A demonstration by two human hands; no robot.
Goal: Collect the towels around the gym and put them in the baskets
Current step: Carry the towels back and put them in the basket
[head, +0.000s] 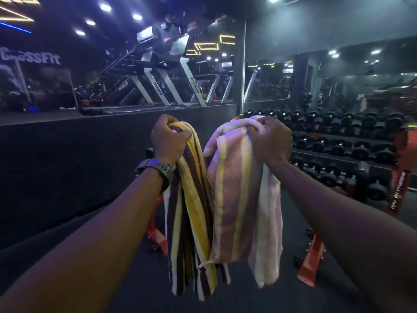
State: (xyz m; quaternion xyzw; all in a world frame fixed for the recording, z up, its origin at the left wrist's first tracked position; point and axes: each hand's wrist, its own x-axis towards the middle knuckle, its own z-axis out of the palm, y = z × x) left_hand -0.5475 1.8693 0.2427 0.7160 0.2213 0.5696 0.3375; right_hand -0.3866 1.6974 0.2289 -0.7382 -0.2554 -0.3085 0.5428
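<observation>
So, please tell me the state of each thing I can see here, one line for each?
Left hand: grips the brown and yellow striped towel.
Brown and yellow striped towel: bunched, hanging down.
Right hand: grips the pink striped towel.
Pink striped towel: folded over, hanging down.
Dumbbells: resting on the rack.

Dim violet-tinged gym, glaring ceiling spotlights (105,7), wide-angle edge distortion.
</observation>
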